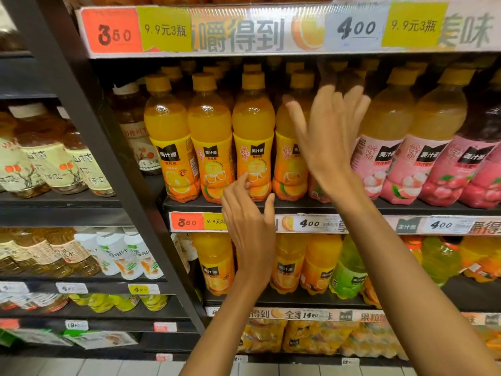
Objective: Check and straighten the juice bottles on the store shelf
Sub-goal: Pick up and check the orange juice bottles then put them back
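Both your bare forearms reach up and forward from the bottom of the view. Your left hand (248, 218) sits lower — fingers loosely bent, thumb out to the side. Your right hand (329, 131) is raised higher — palm open, fingers straight and spread, slightly blurred.

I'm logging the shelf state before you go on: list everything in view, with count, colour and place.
Orange juice bottles: four in the front row, orange labels, middle shelf left; more behind.
Pink-label juice bottles: at least three, middle shelf right.
Price strip: one, red, yellow and white tags, middle shelf edge.
Green bottle: one, lower shelf, among orange ones.
Tea bottles: several, cream labels, left bay.
Left hand: fingertips on the third orange bottle's base.
Right hand: open, blurred, before the fourth orange bottle.
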Demonstrator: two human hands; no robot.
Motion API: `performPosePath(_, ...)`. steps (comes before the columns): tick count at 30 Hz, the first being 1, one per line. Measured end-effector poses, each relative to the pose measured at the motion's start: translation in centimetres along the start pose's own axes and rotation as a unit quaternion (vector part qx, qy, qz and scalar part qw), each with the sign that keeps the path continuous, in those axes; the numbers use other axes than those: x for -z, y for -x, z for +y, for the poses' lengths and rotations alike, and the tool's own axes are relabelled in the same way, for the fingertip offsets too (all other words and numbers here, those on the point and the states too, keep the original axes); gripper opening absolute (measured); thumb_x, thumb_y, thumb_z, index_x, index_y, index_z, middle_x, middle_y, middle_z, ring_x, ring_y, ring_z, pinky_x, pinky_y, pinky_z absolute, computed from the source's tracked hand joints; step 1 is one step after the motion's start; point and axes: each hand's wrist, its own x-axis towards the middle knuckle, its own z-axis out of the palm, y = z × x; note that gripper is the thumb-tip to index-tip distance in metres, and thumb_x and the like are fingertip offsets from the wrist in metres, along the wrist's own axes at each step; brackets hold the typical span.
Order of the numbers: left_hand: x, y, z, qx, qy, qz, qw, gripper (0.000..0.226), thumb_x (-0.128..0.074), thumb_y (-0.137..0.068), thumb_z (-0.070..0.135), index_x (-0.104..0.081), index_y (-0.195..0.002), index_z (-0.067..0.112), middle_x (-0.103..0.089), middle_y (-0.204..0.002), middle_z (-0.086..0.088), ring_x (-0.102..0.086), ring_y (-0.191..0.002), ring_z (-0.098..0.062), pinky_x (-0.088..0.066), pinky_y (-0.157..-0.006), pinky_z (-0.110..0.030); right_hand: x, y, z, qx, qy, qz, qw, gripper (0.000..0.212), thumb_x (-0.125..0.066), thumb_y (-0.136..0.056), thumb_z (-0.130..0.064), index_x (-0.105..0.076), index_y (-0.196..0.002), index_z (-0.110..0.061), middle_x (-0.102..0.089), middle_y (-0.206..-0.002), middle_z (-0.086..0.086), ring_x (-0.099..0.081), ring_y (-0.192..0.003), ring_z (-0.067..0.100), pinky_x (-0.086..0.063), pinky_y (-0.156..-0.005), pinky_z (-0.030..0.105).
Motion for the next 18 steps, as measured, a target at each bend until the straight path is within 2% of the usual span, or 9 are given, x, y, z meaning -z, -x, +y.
performPosePath(2, 0.0, 0.1, 0.5, -0.02, 0.023, -0.021, 0.999, 0.051, -0.071, -0.083, 0.014, -0.049, -0.127, 0.002, -0.054, -0.117, -0.012, -0.051, -0.108, -0.023, -0.044, -0.094, -0.037, -0.2, 0.1, 0.1, 0.016, 0.013, -0.039, 0.999, 0.047, -0.043, -0.097, -0.046, -0.054, -0.1, 0.0, -0.061, -0.094, 0.022, -0.046, -0.103, 0.035, -0.021, -0.088, 0.041)
performPosePath(4, 0.0, 0.2, 0.9, -0.032, 0.054, -0.05, 0.997, 0.054, -0.072, -0.081, 0.012, -0.048, -0.129, 0.001, -0.053, -0.121, -0.012, -0.051, -0.112, -0.023, -0.045, -0.096, -0.04, 0.2, 0.5, -0.1, 0.023, -0.02, -0.018, 0.999, 0.047, -0.051, -0.094, -0.044, -0.054, -0.103, 0.002, -0.059, -0.095, 0.021, -0.046, -0.102, 0.036, -0.025, -0.086, 0.04)
performPosePath(6, 0.1, 0.4, 1.1, -0.033, 0.084, -0.084, 0.992, 0.061, -0.073, -0.08, 0.013, -0.045, -0.133, 0.002, -0.051, -0.127, -0.012, -0.049, -0.117, -0.023, -0.043, -0.099, -0.042, 1.0, 1.2, -0.4, 0.025, -0.111, 0.03, 0.993, 0.049, -0.066, -0.086, -0.036, -0.054, -0.111, 0.005, -0.057, -0.102, 0.02, -0.048, -0.103, 0.038, -0.031, -0.086, 0.038)
performPosePath(7, 0.2, 0.4, 1.2, -0.032, 0.097, -0.101, 0.99, 0.064, -0.074, -0.08, 0.014, -0.043, -0.134, 0.002, -0.05, -0.129, -0.011, -0.048, -0.12, -0.024, -0.042, -0.101, -0.042, 1.5, 1.7, -0.4, 0.027, -0.175, 0.026, 0.984, 0.055, -0.071, -0.082, -0.031, -0.052, -0.118, 0.005, -0.056, -0.11, 0.019, -0.049, -0.107, 0.034, -0.034, -0.089, 0.036)
performPosePath(10, 0.2, 0.7, 1.3, -0.026, 0.128, -0.131, 0.983, 0.07, -0.077, -0.077, 0.013, -0.041, -0.135, 0.001, -0.047, -0.132, -0.014, -0.048, -0.122, -0.029, -0.042, -0.1, -0.041, 2.5, 3.2, -0.1, 0.03, -0.347, -0.074, 0.934, 0.065, -0.075, -0.08, -0.021, -0.043, -0.133, -0.002, -0.048, -0.126, 0.011, -0.046, -0.116, 0.016, -0.037, -0.098, 0.02)
performPosePath(11, 0.2, 0.7, 1.3, -0.021, 0.137, -0.134, 0.981, 0.069, -0.077, -0.077, 0.012, -0.041, -0.135, 0.0, -0.047, -0.131, -0.015, -0.048, -0.122, -0.029, -0.043, -0.099, -0.041, 2.7, 3.6, 0.0, 0.023, -0.384, -0.116, 0.916, 0.06, -0.074, -0.082, -0.019, -0.045, -0.132, -0.004, -0.048, -0.125, 0.008, -0.047, -0.116, 0.012, -0.038, -0.097, 0.017)
performPosePath(13, 0.4, 0.8, 1.3, -0.011, 0.153, -0.146, 0.977, 0.068, -0.076, -0.078, 0.012, -0.041, -0.135, 0.001, -0.046, -0.132, -0.014, -0.047, -0.124, -0.027, -0.042, -0.1, -0.041, 3.1, 3.9, 0.0, 0.006, -0.43, -0.174, 0.886, 0.043, -0.071, -0.086, -0.016, -0.052, -0.124, -0.005, -0.055, -0.117, 0.005, -0.054, -0.108, 0.013, -0.043, -0.091, 0.021)
performPosePath(15, 0.6, 0.8, 1.5, -0.01, 0.167, -0.159, 0.973, 0.069, -0.075, -0.079, 0.015, -0.039, -0.137, 0.005, -0.044, -0.135, -0.011, -0.043, -0.127, -0.022, -0.04, -0.103, -0.036, 3.6, 3.9, 0.3, -0.002, -0.45, -0.171, 0.876, 0.033, -0.069, -0.088, -0.013, -0.055, -0.115, -0.002, -0.06, -0.108, 0.008, -0.058, -0.101, 0.017, -0.047, -0.087, 0.026)
performPosePath(18, 0.8, 1.1, 2.1, -0.026, 0.167, -0.172, 0.97, 0.075, -0.077, -0.077, 0.026, -0.036, -0.138, 0.012, -0.042, -0.136, -0.003, -0.039, -0.128, -0.013, -0.034, -0.106, -0.021, 4.7, 3.6, 1.3, -0.037, -0.497, -0.142, 0.855, 0.021, -0.064, -0.09, -0.012, -0.055, -0.108, -0.005, -0.061, -0.097, -0.003, -0.059, -0.091, 0.003, -0.046, -0.08, 0.017)
